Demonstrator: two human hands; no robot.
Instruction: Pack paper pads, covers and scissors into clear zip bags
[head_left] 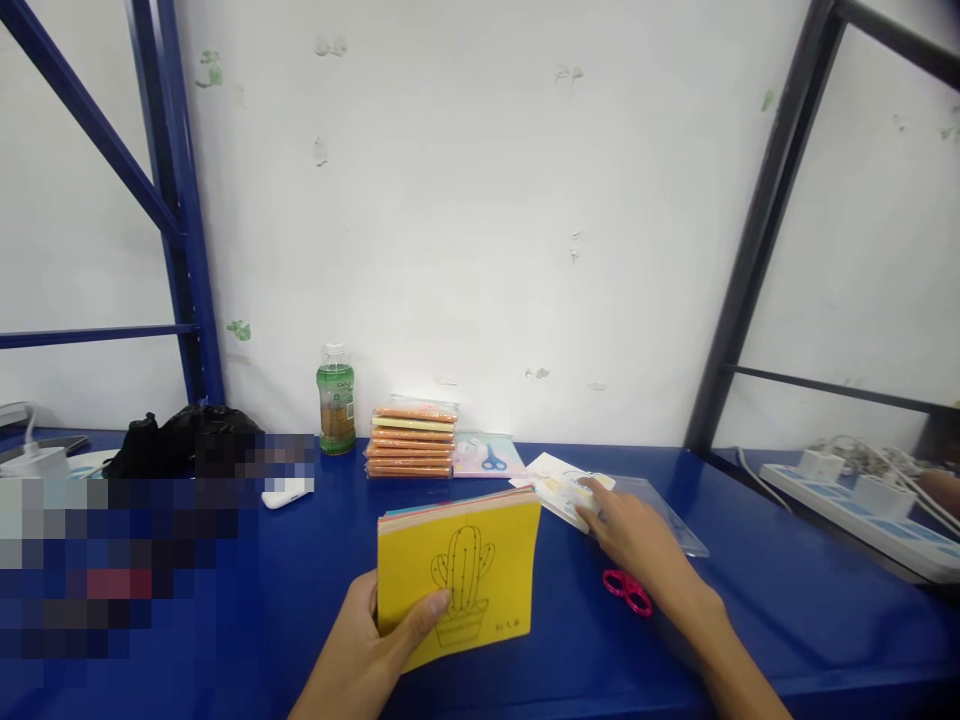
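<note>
My left hand (382, 630) grips a stack of coloured paper sheets (495, 570), thumb across the front. The front sheet is yellow, with a line drawing of a potted cactus; white, pink and blue edges show along the top. Further right, my right hand (622, 520) reaches over a white printed sheet (555, 485), its fingertips on or just above it; I cannot tell whether they pinch it. A clear plastic sleeve (667, 515) lies partly behind that hand. Pink-handled scissors (627, 592) rest below the right wrist, their blades hard to see.
By the wall stand a green-labelled bottle (336, 400), several orange packets stacked up (411, 445) and a pastel pack with a scissors picture (487, 457). A white case (287, 492) and black bag (187, 437) lie left. Power strips (862, 510) and metal posts flank the blue table (322, 600).
</note>
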